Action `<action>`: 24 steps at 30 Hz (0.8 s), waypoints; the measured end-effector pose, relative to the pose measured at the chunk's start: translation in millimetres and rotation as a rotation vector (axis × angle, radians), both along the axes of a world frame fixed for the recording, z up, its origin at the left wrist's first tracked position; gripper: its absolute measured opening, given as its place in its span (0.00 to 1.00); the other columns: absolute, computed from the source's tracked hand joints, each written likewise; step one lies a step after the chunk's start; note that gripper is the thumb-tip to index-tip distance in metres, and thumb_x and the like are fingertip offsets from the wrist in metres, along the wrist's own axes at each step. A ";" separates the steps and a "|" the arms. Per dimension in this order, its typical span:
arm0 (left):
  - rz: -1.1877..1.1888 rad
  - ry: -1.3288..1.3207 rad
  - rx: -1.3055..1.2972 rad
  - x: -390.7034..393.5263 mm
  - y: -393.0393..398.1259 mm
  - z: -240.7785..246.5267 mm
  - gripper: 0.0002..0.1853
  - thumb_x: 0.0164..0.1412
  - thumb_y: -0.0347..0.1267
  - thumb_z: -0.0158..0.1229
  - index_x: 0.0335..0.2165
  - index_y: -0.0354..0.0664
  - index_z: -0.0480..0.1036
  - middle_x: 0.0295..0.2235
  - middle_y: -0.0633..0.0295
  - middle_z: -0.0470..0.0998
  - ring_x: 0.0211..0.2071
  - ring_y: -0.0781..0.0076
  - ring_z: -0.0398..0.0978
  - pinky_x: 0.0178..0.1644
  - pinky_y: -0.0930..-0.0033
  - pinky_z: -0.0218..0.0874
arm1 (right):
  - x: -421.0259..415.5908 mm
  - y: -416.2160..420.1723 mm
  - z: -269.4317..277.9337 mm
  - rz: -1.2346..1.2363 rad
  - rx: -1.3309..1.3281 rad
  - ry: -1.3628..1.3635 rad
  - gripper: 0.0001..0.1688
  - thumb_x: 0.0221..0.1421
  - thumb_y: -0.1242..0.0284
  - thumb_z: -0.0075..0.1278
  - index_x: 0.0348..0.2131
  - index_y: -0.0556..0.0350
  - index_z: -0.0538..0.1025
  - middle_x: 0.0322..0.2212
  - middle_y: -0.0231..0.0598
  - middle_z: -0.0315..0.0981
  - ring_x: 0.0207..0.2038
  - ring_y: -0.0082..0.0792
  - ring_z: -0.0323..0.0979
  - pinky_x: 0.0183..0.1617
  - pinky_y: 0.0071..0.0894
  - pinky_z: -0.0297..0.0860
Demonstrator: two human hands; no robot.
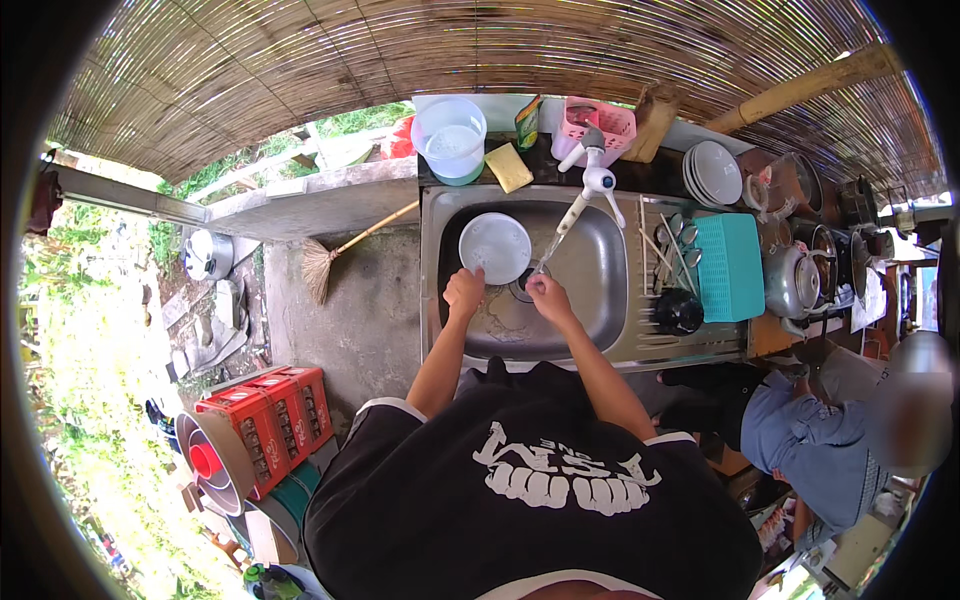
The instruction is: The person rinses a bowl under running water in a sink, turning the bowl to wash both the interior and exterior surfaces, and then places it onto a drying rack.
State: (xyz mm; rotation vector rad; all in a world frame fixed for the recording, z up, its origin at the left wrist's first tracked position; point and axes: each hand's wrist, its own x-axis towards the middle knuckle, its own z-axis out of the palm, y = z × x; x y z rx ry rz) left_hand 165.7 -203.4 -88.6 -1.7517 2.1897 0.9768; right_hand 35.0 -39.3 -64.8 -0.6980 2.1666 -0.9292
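My left hand (465,293) grips the near rim of a round white bowl (495,248), its thumb over the edge. The bowl is in the left part of a stainless steel sink (585,307), and something pale, perhaps water or suds, shows in it. My right hand (549,295) is just right of the bowl, at the stream of water (550,253) running from the white faucet (592,182). Its fingers are bent together over the drain; whether they hold anything small I cannot tell.
Behind the sink stand a clear plastic tub (450,139), a yellow sponge (508,168) and a pink basket (619,124). Spoons, a turquoise basket (727,266), stacked white bowls (716,174) and a kettle (787,285) lie to the right. Another person (810,442) is at lower right.
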 end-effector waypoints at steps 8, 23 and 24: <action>0.046 0.364 0.266 11.4 -3.1 31.5 0.25 0.57 0.44 0.49 0.17 0.32 0.76 0.13 0.56 0.77 0.18 0.64 0.78 0.28 0.65 0.70 | 21.0 -60.1 -9.0 -0.352 0.089 -0.344 0.19 0.54 0.61 0.53 0.30 0.61 0.72 0.19 0.35 0.72 0.16 0.26 0.69 0.18 0.25 0.66; 0.093 0.675 0.638 13.5 25.3 58.4 0.27 0.59 0.46 0.49 0.19 0.30 0.74 0.16 0.53 0.77 0.17 0.67 0.77 0.26 0.72 0.68 | 22.6 -23.0 25.3 -0.637 -0.327 -0.411 0.10 0.51 0.72 0.49 0.23 0.63 0.71 0.17 0.32 0.66 0.18 0.22 0.67 0.23 0.27 0.72; 0.113 0.707 0.694 11.0 29.6 60.9 0.28 0.59 0.47 0.49 0.21 0.30 0.74 0.17 0.53 0.77 0.17 0.67 0.77 0.26 0.72 0.68 | 20.8 -17.9 29.5 -0.645 -0.306 -0.402 0.09 0.51 0.73 0.49 0.22 0.62 0.71 0.17 0.30 0.65 0.18 0.21 0.66 0.23 0.27 0.73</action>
